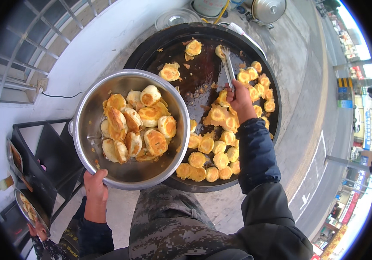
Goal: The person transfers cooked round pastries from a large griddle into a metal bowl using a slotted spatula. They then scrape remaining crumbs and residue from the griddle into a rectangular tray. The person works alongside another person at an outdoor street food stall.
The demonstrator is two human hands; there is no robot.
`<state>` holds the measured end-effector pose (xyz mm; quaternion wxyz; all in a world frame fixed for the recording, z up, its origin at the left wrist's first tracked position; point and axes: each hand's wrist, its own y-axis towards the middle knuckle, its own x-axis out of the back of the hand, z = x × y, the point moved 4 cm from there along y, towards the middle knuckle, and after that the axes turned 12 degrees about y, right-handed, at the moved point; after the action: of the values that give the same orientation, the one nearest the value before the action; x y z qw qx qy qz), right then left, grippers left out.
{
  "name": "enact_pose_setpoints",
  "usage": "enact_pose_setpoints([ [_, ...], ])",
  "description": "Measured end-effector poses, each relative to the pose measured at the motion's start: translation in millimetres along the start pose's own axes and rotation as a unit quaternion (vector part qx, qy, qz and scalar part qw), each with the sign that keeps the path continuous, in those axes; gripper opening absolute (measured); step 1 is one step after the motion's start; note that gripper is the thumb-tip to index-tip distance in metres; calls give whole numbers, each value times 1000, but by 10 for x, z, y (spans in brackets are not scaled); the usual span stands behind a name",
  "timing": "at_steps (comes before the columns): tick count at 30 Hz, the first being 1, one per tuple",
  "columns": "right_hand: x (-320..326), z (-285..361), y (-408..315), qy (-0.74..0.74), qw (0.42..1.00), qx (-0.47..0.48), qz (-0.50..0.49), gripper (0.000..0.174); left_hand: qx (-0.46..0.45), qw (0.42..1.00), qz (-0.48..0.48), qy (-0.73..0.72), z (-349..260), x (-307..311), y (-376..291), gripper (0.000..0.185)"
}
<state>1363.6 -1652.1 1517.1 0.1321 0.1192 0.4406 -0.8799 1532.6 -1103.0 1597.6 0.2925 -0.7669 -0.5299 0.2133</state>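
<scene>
My left hand (97,187) grips the near rim of a large stainless steel basin (130,180). Several browned, stuffed buns (155,142) lie heaped in it. The basin overlaps the left side of a wide, round black griddle (202,73) and hides part of it. My right hand (240,97) holds metal serving tongs (230,68) over the griddle. Their tips are at a single bun (219,51) near the far edge; whether they pinch it I cannot tell. Many egg-coated buns (221,161) crowd the griddle's right and near sides. Two egg-coated buns (169,72) sit apart at the far left.
A black shelf stand (47,152) is at the left by a white wall (85,55). Another person's hands (38,230) are at a pan (23,203) of food, lower left. Behind the griddle are a gas cylinder (208,7) and a lidded pot (268,11). A road runs along the right.
</scene>
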Motion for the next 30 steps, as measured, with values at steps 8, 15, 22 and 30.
enact_pose_setpoints([
  [8,-221,-19,-1194,-158,975,51,147,30,10,1000,-20,-10,94,-19,-118,55],
  [15,35,-128,-1212,-90,985,-112,95,40,15,999,-42,-15,159,44,-264,55],
  [22,-533,-91,219,-133,984,-62,101,31,27,998,-63,-14,211,43,-765,58],
  [30,-268,141,-1082,-212,942,-34,256,35,23,996,-77,-27,215,-72,-903,57],
])
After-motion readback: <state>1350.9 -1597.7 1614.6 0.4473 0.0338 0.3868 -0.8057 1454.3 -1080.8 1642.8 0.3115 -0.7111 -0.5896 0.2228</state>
